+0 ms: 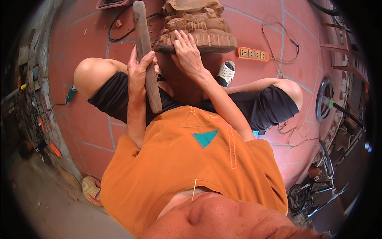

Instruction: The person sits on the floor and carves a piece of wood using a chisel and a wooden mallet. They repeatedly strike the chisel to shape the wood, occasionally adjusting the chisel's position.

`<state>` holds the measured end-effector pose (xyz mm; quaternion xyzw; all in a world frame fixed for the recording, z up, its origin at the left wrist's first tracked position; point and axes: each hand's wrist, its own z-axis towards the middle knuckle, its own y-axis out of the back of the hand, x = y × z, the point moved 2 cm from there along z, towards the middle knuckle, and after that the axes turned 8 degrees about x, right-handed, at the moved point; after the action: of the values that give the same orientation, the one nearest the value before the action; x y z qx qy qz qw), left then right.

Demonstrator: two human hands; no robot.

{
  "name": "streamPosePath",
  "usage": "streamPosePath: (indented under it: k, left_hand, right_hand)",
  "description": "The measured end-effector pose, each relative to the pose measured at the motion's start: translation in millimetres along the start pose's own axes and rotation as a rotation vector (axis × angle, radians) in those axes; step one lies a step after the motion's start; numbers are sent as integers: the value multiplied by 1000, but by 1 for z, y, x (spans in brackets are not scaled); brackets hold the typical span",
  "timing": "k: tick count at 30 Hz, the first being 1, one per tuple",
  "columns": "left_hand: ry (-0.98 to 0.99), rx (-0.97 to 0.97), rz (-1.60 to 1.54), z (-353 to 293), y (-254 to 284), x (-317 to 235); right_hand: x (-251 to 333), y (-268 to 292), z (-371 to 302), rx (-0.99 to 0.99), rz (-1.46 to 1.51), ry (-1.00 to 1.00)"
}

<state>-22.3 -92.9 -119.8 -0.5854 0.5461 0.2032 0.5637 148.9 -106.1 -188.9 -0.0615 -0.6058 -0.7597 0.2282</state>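
My left hand (140,71) is closed round a long, worn wooden club (144,38), which stands lengthwise with its far end beside the carving. Ahead of me is a brown carved wooden statue (195,28), its ridged base facing me and its top cut off by the frame edge. Against that base lies my right hand (187,55), fingers stretched over the wood. Under its palm a dark, round chisel handle (164,48) sticks out to the left. The chisel's blade and my right thumb are hidden.
An orange power strip (252,54) lies right of the statue, its cable (284,61) looping over the red tiles. A black cable (113,30) curls at the far left. A wheel (324,99) and a bicycle (314,195) are at right; tools and clutter line the left wall.
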Motion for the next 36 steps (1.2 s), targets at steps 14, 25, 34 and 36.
streamPosePath:
  k: [14,25,34,36]
  left_hand:
    - [2,-21,-96,-1,0,-1]
    - [44,-32,-60,-2,0,0]
    - [72,27,-27,3,-7,4]
    - [70,38,-4,2,-6,6]
  right_hand:
    - [10,28,-30,10,93,-44]
    - [5,47,-54,32,430,-255]
    - [1,37,-58,-39,93,-115]
    - [10,47,-56,48,300,-168]
